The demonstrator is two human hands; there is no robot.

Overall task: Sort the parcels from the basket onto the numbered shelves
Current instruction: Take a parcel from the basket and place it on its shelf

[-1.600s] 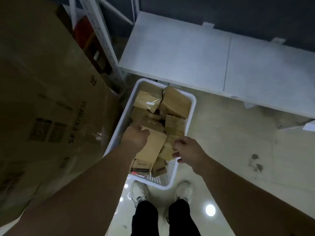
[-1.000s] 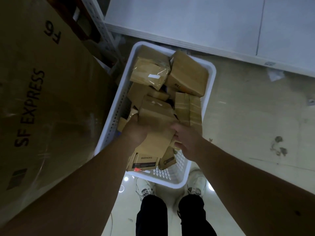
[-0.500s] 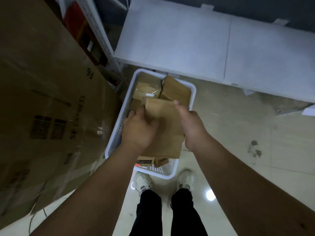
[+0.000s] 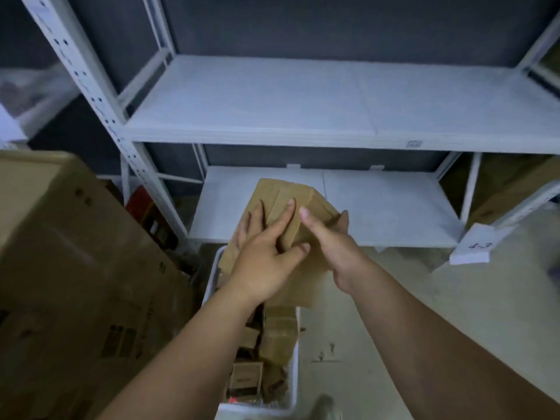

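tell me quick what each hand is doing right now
Left hand: fingers spread flat on top of the brown parcel, pressing it.
Right hand: grips the same parcel from its right side, fingers curled round it.

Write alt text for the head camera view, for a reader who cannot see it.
A person's left hand and right hand hold a brown cardboard parcel above a white basket of more parcels, in front of bare white shelves. A large cardboard box stands at left, and a tag reading 4-3 shows at right.
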